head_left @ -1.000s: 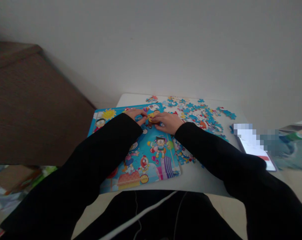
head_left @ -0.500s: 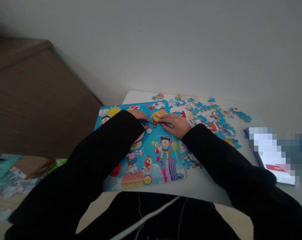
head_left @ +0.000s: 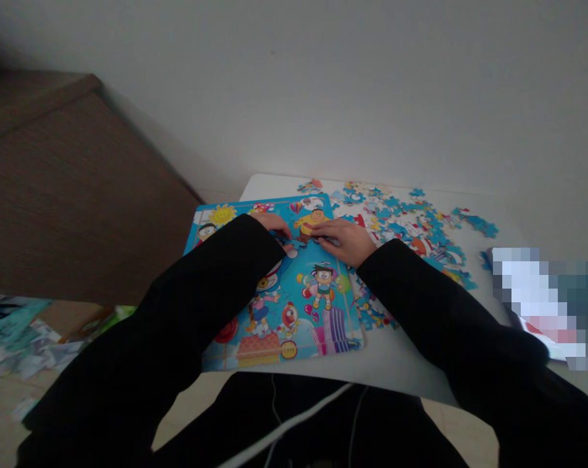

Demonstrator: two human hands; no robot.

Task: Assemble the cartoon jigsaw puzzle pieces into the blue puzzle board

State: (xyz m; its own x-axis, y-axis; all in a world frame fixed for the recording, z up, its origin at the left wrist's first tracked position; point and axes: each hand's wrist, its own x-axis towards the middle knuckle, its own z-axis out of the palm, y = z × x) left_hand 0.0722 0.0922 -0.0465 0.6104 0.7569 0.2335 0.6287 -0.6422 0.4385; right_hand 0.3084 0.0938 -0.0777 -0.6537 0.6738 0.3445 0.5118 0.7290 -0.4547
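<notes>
"The fingers (head_left: pixel 325 227) of the right hand (head_left: pixel 351 242) are bent, with only a narrow gap between them and the thumb. Whether anything is pinched there, one cannot tell."

"And the left hand (head_left: pixel 273 225)?"

"Curled too, with a small blue puzzle piece (head_left: pixel 298 243) by its fingertips. It's too small and dim to tell whether that hand grips it. The two hands face each other, just apart."

"Where does the piece lie?"

"Between the hands, over the upper part of the picture board (head_left: pixel 294 292), just below the figure in yellow (head_left: pixel 310 223) printed on it."

"And the board itself?"

"On the left part of the white table (head_left: pixel 391 361), under both hands. The left sleeve (head_left: pixel 216 279) crosses it and hides some of the print."

"What about the other pieces?"

"A wide scatter of loose pieces (head_left: pixel 401 221) covers the table to the right of the board, some beyond the right sleeve (head_left: pixel 415 299). Farther right, near that sleeve, is a phone (head_left: pixel 532 292), its screen lit and partly blocked out."
</notes>
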